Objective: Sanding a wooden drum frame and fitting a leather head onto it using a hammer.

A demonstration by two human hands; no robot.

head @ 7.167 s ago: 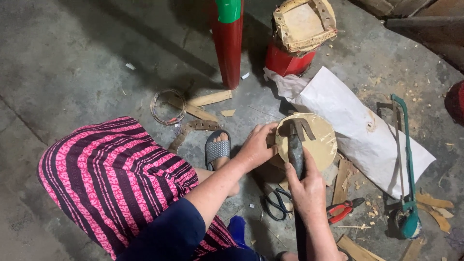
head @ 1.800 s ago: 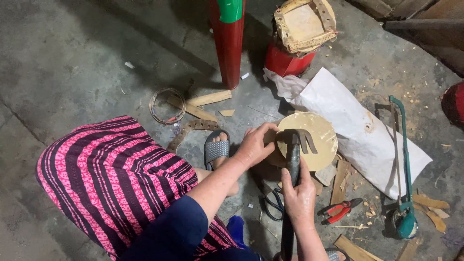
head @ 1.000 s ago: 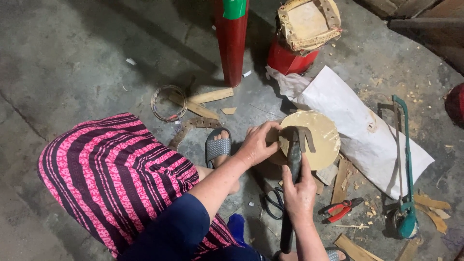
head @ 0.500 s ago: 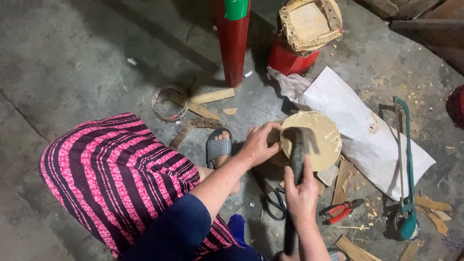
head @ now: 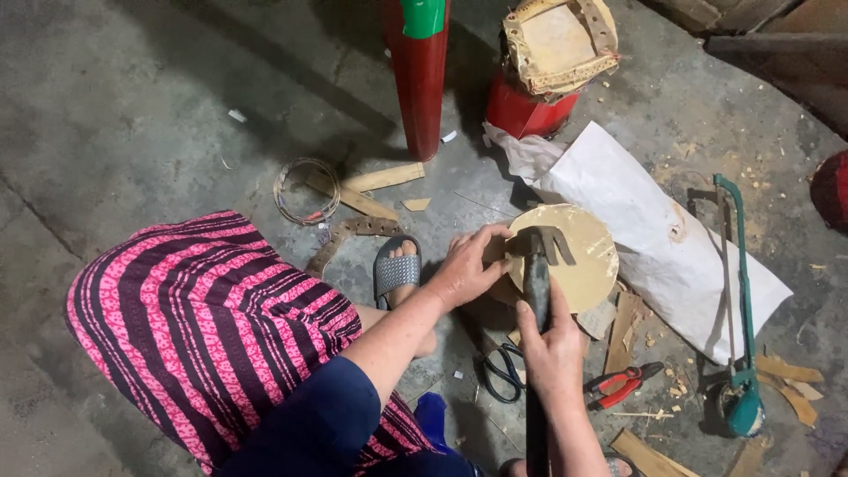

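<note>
One round tan wooden disc (head: 579,256) lies on the concrete floor, and everything else is placed from it. On its near edge rests the head of one black hammer (head: 536,265), the handle running back toward the person. The right hand (head: 552,349) is clenched around that handle, just below the disc, thumb up along the shaft. The left hand (head: 466,265) lies at the disc's left edge, fingers curled and pressing on the rim where the hammer head meets it (whether something small is pinched there cannot be told). One grey sandal (head: 397,272) with a foot in it sits to the left of the disc. One pair of black scissors (head: 503,371) and one pair of red-handled pliers (head: 618,384) lie below it. One white sack (head: 654,238) spreads to its right, partly under it, with one green-framed saw (head: 738,309) farther right. Above the disc stand one red cylinder (head: 420,79) and one red bucket (head: 526,110). One wire coil (head: 305,190) lies well to the upper left, with several wood offcuts beside it.
</note>
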